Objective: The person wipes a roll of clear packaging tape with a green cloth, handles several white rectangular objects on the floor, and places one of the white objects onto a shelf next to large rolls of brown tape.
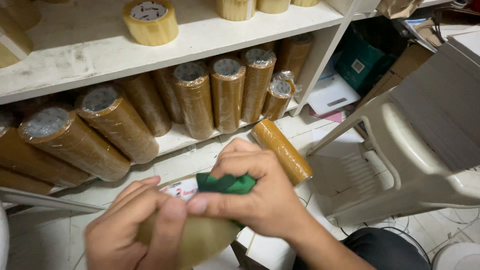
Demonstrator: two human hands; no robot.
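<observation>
Left hand (132, 225): clamped round a tape roll (192, 235), thumb over its top edge, fingers wrapped on the outer tape.
Right hand (250, 192): closed on a green cloth (225, 183), pressing it onto the roll's upper side by the core.
Hands: together, thumbs nearly touching over the roll.
Tape roll: brownish-clear, held low centre in front of the person, above the floor; white core label partly showing beside the cloth.
Progress: judging by the grip, the roll is being wiped; cloth sits on one spot near the core, rest of the roll not covered by it. Can't tell how much is already wiped.
Floor: one wrapped tape stack (282, 150) lies loose just beyond the right hand, near the shelf's front edge.
Lower shelf: row of wrapped brown stacks (192, 102), leaning, ends facing out.
Upper shelf (90, 50): white board, single pale roll (150, 21) near its middle, more rolls along the back edge.
Right side: white plastic chair (400, 150), cardboard sheets (445, 100) resting on it.
Far right corner: green bag (357, 60), boxes, clutter.
</observation>
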